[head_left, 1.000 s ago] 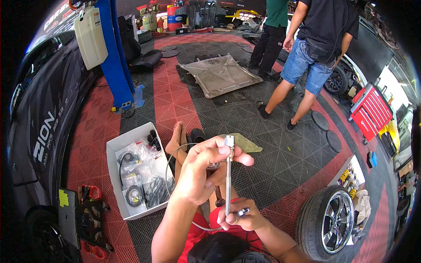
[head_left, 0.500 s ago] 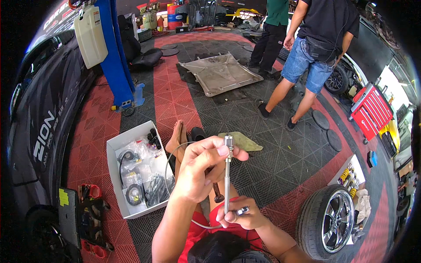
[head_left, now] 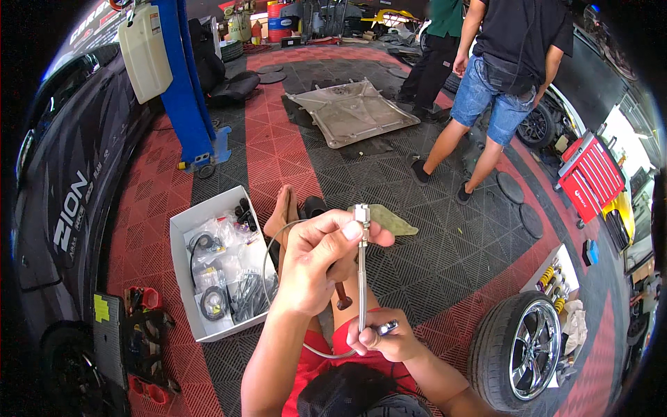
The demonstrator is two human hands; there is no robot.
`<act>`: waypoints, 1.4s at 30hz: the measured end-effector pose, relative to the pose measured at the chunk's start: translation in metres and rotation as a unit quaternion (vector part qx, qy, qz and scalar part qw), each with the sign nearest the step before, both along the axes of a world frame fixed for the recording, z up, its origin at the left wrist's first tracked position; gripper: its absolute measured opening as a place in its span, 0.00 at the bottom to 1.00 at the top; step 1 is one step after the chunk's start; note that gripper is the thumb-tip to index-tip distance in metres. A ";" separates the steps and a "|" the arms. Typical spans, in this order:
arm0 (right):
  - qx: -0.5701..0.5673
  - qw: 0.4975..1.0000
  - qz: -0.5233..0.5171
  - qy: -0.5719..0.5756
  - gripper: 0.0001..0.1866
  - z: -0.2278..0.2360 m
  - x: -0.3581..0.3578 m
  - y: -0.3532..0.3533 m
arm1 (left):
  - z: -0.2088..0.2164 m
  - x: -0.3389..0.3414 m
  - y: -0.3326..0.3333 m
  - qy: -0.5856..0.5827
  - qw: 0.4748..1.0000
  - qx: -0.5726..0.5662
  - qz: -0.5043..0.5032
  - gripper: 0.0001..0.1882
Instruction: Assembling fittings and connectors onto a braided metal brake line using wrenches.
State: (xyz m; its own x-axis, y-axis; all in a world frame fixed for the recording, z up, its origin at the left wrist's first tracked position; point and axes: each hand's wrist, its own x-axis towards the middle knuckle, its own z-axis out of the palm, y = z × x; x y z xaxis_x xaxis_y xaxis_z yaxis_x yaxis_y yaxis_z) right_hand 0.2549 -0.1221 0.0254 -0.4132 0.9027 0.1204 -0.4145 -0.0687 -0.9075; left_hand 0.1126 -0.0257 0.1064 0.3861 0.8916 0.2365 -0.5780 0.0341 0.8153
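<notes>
My left hand [head_left: 319, 254] is raised in the middle, thumb and fingers pinching the metal end fitting [head_left: 362, 214] of a braided hose [head_left: 362, 281]. The fitting points up, and its hex part stands above my thumb. Lower down, my right hand [head_left: 390, 342] has its fingers closed round the same hose. A shiny metal tool [head_left: 388, 327] also sticks out of that hand; its kind I cannot make out. A thin hose loop [head_left: 267, 260] curves out behind my left wrist and back toward my lap. Between my legs shows a brown rod with a wider end [head_left: 344, 300], partly hidden.
At left stands a white box [head_left: 182, 278] of bagged parts and hoses, beside an open tool case [head_left: 108, 347]. A wheel with tire [head_left: 486, 351] lies at right, near boxed yellow springs [head_left: 549, 274]. Ahead are a flat panel [head_left: 354, 115], a blue post [head_left: 182, 90] and two people.
The fitting in my left hand has risen slightly. Below it the hose bends a little more, and the tool in my right hand has tilted slightly upward.
</notes>
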 end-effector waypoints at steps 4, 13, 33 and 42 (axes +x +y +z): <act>-0.018 1.000 -0.009 0.004 0.17 -0.003 -0.001 -0.001 | -0.008 -0.001 0.004 0.004 1.000 0.029 0.011 0.12; -0.010 1.000 -0.009 0.017 0.15 -0.005 -0.004 0.004 | -0.008 0.001 0.005 0.009 1.000 -0.019 -0.020 0.13; -0.098 0.993 -0.065 -0.016 0.17 -0.030 -0.009 0.019 | -0.076 -0.005 0.034 -0.018 0.989 -0.109 -0.098 0.14; -0.102 0.989 -0.086 -0.069 0.14 -0.033 -0.016 0.005 | -0.091 -0.011 0.049 0.042 0.985 -0.102 -0.134 0.18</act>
